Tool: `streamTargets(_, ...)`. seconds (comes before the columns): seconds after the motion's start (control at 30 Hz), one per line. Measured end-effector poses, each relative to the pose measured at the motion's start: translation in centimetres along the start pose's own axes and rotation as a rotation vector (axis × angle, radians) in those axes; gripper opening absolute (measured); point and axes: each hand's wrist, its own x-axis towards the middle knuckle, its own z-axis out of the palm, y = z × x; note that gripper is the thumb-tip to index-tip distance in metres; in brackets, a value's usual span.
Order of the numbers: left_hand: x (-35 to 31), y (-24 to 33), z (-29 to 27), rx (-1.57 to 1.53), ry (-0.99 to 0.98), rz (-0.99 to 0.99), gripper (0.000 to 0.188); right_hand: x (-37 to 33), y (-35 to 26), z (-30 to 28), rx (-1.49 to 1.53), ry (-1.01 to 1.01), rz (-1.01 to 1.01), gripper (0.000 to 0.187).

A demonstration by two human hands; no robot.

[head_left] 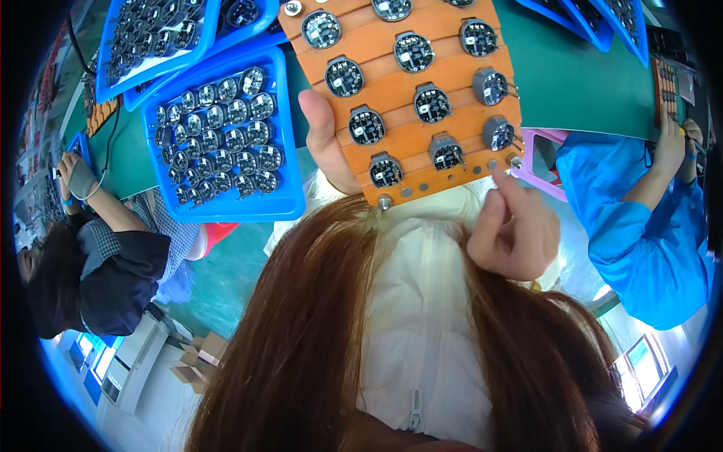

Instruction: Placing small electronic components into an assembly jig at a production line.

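Now the left hand (322,135) grips an orange board (399,124), right hand (520,233) half-curled nearby.

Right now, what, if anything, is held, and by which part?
The left hand holds the flat orange board with round black modules by its left edge; the right hand holds nothing visible.

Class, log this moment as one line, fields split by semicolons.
left hand: holds orange board at left edge; right hand: near lower-right corner, contact unclear; blue tray: left, holds round parts
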Motion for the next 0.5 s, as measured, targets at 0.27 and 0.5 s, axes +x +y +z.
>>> streamTargets(0.27, -0.4, -0.1, 1.9, 0.059, 0.123, 0.023, 0.075, 4.4, -1.5, 0.0, -0.058, -0.189, 0.178, 0.014)
streamTargets(0.5, 0.4, 0.7, 4.2, 0.071, 0.484, 0.062, 0.076, 7.1, -3.5, 1.6, -0.143, -0.393, 0.166, 0.01)
